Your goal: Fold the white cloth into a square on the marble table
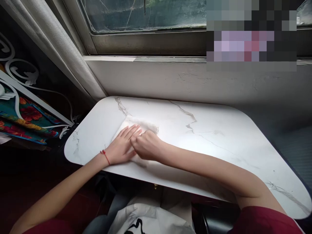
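Note:
A thin white tissue or cloth [146,124] lies on the left part of a white marble-patterned table [219,136]. My left hand [123,146], with a red string at the wrist, lies flat on it with fingers stretched out. My right hand [145,145] rests just beside it on the same sheet, fingers curled and pinching the sheet's edge. The sheet's far end looks crumpled near the fingertips.
A window [146,16] and its sill run along the wall behind the table. A pale curtain [56,42] hangs at the left. A white metal frame with colourful floral fabric [24,120] stands to the left. A white bag [146,217] sits below the table's near edge.

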Available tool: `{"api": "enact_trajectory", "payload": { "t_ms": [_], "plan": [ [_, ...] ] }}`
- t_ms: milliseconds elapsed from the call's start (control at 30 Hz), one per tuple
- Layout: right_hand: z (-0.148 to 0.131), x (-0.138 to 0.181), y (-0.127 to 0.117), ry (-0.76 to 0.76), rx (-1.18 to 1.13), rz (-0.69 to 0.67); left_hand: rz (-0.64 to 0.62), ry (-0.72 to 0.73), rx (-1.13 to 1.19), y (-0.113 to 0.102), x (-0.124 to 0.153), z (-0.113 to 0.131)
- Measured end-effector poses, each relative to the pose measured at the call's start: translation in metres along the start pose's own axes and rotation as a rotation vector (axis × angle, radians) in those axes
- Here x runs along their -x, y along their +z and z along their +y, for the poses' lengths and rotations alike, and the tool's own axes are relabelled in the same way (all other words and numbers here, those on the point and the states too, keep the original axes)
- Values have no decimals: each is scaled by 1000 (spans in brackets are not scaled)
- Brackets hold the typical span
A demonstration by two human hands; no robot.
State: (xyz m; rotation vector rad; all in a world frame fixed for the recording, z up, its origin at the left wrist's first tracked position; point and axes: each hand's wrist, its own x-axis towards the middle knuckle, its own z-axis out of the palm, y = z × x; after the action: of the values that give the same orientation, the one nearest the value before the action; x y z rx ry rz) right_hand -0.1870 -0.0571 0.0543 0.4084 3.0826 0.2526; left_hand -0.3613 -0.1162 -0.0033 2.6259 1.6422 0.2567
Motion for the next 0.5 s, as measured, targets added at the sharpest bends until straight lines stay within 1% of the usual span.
{"api": "enact_trajectory", "payload": {
  "t_ms": [100, 167, 200, 300, 367, 433, 500],
  "plan": [
    [-12, 10, 1, -78, -89, 42, 23, -5, 14, 2, 28, 30],
    [-19, 11, 10, -98, -147, 98, 30, -34, 7, 4, 39, 43],
    [-22, 10, 17, -111, -169, 154, 35, -52, 4, 4, 41, 48],
    [-30, 8, 43, -154, -214, 375, 50, -82, 3, 4, 42, 54],
    [-34, 8, 59, -137, -255, 488, 44, -80, -7, 4, 40, 53],
    [-35, 9, 70, -66, -307, 541, 33, -80, -29, 4, 39, 51],
    [-34, 9, 76, -9, -346, 543, 16, -90, -53, 5, 37, 49]
  ]
}}
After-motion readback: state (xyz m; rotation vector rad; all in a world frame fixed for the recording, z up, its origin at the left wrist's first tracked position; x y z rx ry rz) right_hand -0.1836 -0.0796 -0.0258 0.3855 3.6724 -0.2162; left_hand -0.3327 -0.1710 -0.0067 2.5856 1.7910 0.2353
